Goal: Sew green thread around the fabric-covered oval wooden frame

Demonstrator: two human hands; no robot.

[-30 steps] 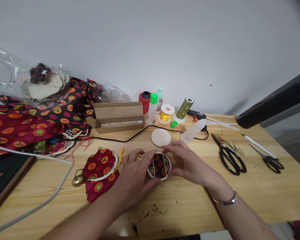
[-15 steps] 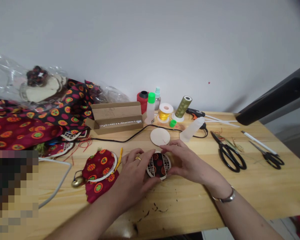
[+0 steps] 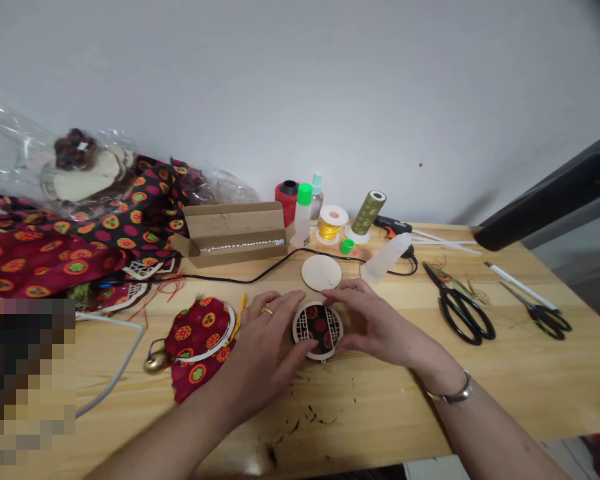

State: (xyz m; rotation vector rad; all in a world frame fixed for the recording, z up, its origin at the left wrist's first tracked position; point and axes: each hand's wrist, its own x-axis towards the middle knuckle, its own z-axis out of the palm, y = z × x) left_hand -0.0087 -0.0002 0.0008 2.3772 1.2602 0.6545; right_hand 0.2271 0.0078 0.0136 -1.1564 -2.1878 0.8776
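A round wooden lattice frame [image 3: 319, 330] backed with red and black patterned fabric lies on the table between my hands. My left hand [image 3: 273, 337], with a gold ring, grips its left edge. My right hand [image 3: 367, 327], with a metal bracelet at the wrist, holds its right side. Just left of my left hand lies a red fabric pouch [image 3: 199, 331] with a white rim, a yellow tassel and a brass ball clasp. Above the frame lies a plain pale wooden disc [image 3: 321, 273].
Black scissors [image 3: 463, 313] and smaller scissors [image 3: 545, 319] lie at the right. A cardboard box [image 3: 233, 233], thread spools, bottles and a glue gun [image 3: 393, 229] stand at the back. Patterned fabric [image 3: 45, 260] is heaped at the left. Dark specks dot the wooden table [image 3: 380, 413].
My left hand has shifted slightly left along the frame, showing more of its rim. The frame sits a little higher in view. The other objects have not visibly moved.
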